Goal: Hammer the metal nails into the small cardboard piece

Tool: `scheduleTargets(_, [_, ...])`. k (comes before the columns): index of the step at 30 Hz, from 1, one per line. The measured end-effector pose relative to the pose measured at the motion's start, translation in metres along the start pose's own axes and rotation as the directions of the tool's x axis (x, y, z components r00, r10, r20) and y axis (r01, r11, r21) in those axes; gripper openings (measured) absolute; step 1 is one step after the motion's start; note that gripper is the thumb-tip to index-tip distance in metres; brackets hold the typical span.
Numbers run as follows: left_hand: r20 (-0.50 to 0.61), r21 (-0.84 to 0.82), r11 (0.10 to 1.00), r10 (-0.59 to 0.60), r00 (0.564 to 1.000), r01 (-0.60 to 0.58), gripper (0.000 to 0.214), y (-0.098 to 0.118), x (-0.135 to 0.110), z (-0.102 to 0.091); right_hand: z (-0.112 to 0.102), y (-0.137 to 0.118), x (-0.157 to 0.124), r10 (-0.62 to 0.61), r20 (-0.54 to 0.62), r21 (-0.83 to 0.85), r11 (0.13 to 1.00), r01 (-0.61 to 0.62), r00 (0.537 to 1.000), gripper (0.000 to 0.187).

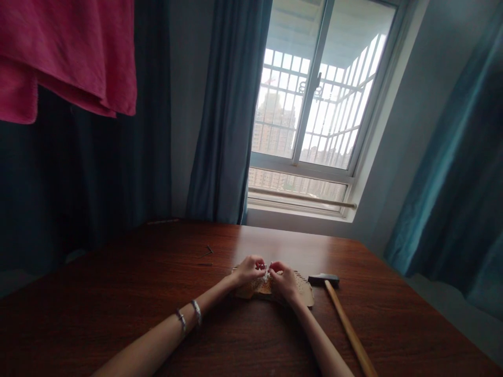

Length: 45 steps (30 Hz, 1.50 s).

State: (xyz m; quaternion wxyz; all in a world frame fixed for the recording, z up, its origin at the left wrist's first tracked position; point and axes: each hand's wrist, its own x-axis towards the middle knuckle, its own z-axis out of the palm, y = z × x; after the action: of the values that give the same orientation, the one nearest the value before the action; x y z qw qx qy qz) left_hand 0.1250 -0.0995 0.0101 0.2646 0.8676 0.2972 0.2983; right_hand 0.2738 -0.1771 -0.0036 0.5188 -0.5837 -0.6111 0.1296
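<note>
My left hand (249,269) and my right hand (283,278) meet over a tan leather piece (303,291) with a row of punched holes along its edge, lying on the dark wooden table (118,303). Both hands have their fingers curled together in a pinch at the same spot, around something small and pale that I cannot make out. My left wrist wears two silver bangles (190,315). The middle of the leather piece is hidden under my hands.
A hammer (342,318) with a dark head and long wooden handle lies just right of the leather. A few small thin metal pieces (207,253) lie further back on the left. A window, blue curtains and a hanging pink cloth (66,52) stand behind the table.
</note>
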Motion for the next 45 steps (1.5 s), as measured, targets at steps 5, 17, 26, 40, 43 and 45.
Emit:
scheduleTargets(5, [-0.022, 0.022, 1.000, 0.014, 1.000, -0.014, 0.018, 0.000, 0.000, 0.002, 0.001, 0.000, -0.001, 0.014, -0.020, -0.052, 0.999, -0.015, 1.000, 0.013])
scheduleTargets(17, [-0.018, 0.006, 1.000, 0.015, 1.000, -0.015, 0.018, -0.006, -0.001, 0.006, 0.005, 0.003, -0.003, -0.003, -0.008, -0.062, 0.998, 0.002, 1.000, 0.014])
scheduleTargets(26, [-0.021, -0.071, 0.997, 0.026, 0.999, -0.027, 0.021, 0.007, 0.001, -0.002, 0.003, 0.004, -0.004, -0.032, 0.014, -0.050, 0.998, 0.033, 0.999, 0.015])
scheduleTargets(40, [-0.026, -0.175, 0.984, -0.015, 1.000, 0.010, 0.025, 0.000, 0.004, 0.008, 0.007, 0.006, -0.004, -0.019, 0.020, -0.116, 0.993, 0.021, 1.000, 0.017])
scheduleTargets(43, [-0.030, -0.167, 0.986, -0.016, 0.999, 0.011, 0.024, 0.002, 0.003, 0.008, -0.007, -0.008, 0.002, -0.008, 0.073, -0.154, 0.988, 0.019, 0.997, 0.018])
scheduleTargets(45, [-0.036, -0.153, 0.988, -0.027, 0.999, 0.021, 0.024, 0.003, 0.002, 0.008, -0.032, -0.023, 0.005, -0.012, 0.102, -0.194, 0.981, 0.032, 0.995, 0.023])
